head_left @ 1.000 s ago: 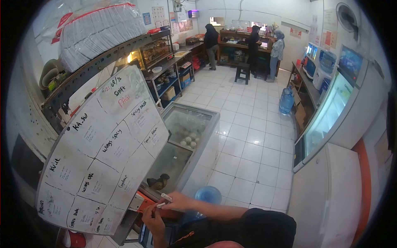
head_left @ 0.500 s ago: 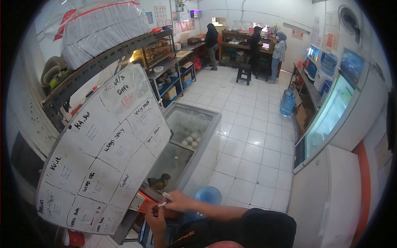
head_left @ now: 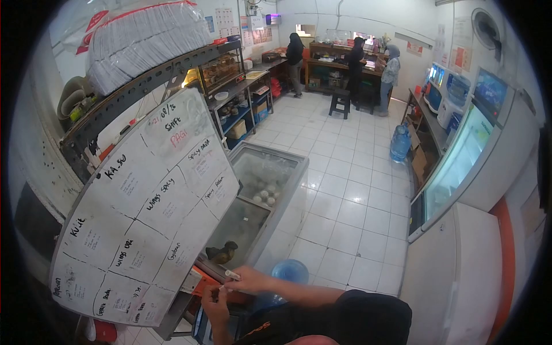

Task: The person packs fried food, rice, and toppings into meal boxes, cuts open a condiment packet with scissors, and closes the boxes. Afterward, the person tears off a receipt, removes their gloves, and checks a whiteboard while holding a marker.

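Note:
My right hand (head_left: 252, 282) is closed around a pale, pen-like marker (head_left: 232, 275) whose end sticks out above the fingers. Just below and to the left, my left hand (head_left: 215, 306) pinches a small white piece (head_left: 223, 288), with the right fingertips close against it. What that piece is, I cannot make out. Beyond the hands stands a whiteboard (head_left: 144, 221), divided by lines into cells with handwritten words and small stuck-on labels. An orange object (head_left: 206, 286) lies beside my left hand.
A glass-topped chest freezer (head_left: 287, 192) holds round pale packs, with a dark item (head_left: 222, 252) on its near end. A blue water jug (head_left: 289, 271) stands by my right forearm. To the right are a glass-door fridge (head_left: 457, 167) and another jug (head_left: 399, 144). Several people work at the back.
My hands have shifted only slightly. The marker is a little lower and flatter, and less of the white piece shows between the fingers.

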Demonstrator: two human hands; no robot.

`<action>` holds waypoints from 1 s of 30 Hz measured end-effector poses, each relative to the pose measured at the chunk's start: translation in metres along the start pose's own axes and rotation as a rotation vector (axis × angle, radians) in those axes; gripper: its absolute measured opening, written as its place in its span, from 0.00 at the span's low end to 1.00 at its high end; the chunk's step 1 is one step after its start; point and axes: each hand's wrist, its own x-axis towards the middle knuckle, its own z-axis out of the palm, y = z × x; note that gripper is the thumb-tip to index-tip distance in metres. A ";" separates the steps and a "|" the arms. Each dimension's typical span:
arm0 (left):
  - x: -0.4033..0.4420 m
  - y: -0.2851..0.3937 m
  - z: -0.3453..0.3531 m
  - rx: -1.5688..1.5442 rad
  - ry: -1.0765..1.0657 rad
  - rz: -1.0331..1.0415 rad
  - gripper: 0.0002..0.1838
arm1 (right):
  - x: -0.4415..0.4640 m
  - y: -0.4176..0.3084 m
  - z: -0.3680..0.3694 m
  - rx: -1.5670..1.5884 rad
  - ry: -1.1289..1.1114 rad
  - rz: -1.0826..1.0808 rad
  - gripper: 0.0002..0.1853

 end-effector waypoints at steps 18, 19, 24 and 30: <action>-0.005 0.003 -0.004 -0.225 -0.023 -0.136 0.04 | 0.001 0.015 0.018 0.272 0.098 -0.086 0.07; -0.004 -0.002 -0.005 -0.243 -0.020 -0.142 0.04 | 0.001 0.017 0.019 0.271 0.088 -0.063 0.08; -0.005 0.004 -0.003 -0.280 0.010 -0.106 0.04 | 0.000 0.017 0.024 0.263 0.082 -0.107 0.08; -0.001 0.013 0.003 -0.312 0.130 -0.212 0.13 | -0.003 0.017 0.021 -0.047 0.068 -0.295 0.15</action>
